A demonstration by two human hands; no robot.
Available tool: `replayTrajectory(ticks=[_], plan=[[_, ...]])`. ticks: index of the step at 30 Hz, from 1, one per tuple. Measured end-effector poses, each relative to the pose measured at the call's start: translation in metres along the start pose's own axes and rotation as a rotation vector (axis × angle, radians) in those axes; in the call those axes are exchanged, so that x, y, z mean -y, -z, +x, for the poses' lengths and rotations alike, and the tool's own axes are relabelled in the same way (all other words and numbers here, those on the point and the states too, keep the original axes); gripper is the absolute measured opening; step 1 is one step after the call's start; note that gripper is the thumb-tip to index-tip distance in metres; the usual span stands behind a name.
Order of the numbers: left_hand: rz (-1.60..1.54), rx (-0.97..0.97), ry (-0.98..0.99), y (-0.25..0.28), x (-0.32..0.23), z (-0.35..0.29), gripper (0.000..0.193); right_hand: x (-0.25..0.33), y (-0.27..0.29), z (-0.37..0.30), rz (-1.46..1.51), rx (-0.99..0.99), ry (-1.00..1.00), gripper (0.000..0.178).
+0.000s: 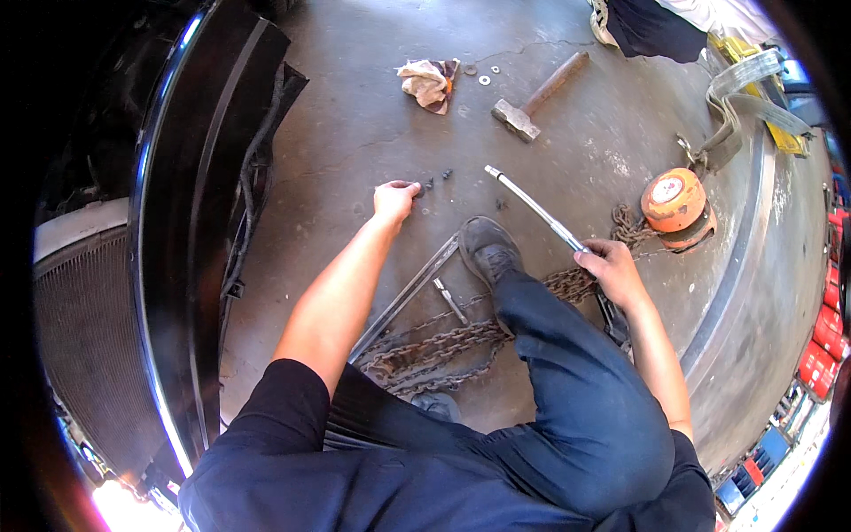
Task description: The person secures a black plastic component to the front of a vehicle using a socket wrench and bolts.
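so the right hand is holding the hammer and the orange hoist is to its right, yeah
Not the hammer: in the head view, the right hand holds a silver metal bar, while the hammer lies on the floor. The orange hoist is to the hand's right.

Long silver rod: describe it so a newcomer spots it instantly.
On the grey concrete floor, find the dark shoe. Right of it, the person's right hand grips this shiny, slender metal rod, longer than the loose silver rod near the rusty metal chain.

- Hard grey flr (355, 106), w/ thin cracks (554, 43) & pale scuffs (618, 162)
- Long strip (738, 266) along flr, R side
- Red things (823, 355) & blue things (774, 443), far R edge
- V. bright light (127, 507), btm L
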State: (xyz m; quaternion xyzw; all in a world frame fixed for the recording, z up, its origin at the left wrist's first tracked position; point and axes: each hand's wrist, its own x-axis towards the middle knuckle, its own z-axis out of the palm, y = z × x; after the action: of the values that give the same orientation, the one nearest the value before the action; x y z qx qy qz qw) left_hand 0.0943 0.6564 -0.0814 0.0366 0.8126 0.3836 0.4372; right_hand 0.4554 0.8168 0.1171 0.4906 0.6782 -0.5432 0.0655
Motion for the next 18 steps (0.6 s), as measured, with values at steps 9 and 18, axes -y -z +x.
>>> replayTrajectory(ticks=[9,18], plan=[[0.354,-0.071,-0.172,0.005,0.007,-0.006,0.026,-0.005,0.001,0.002,0.029,-0.053,0.028,0.034],[0.559,-0.133,-0.208,0.009,0.006,0.001,0.026,-0.008,0.003,0.005,0.029,-0.018,-0.006,0.042]])
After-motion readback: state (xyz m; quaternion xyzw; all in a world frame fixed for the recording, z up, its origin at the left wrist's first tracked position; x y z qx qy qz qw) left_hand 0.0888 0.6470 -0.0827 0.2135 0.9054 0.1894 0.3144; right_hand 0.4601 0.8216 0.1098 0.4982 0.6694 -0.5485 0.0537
